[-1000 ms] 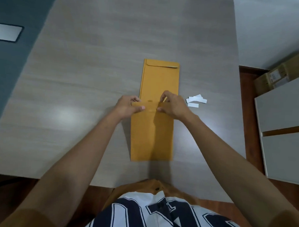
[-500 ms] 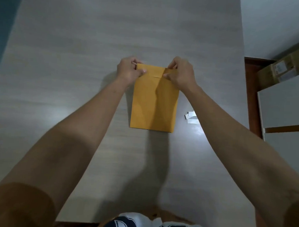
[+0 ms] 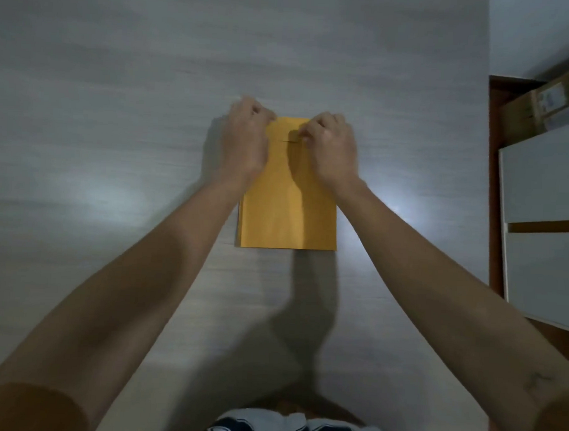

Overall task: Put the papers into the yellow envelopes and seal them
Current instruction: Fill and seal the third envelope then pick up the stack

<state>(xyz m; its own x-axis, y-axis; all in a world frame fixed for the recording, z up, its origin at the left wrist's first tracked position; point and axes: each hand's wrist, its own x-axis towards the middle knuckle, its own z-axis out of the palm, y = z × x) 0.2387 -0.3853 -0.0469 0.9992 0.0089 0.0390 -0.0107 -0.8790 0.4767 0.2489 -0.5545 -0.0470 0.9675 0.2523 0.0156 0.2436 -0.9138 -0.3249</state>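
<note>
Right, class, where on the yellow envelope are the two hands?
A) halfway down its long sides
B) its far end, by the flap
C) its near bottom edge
B: the left hand and right hand both grip the yellow envelope at its far end, over the flap.

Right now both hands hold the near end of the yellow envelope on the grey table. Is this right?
Wrong end: in the head view the left hand and right hand hold the far end of the yellow envelope on the grey table.
</note>
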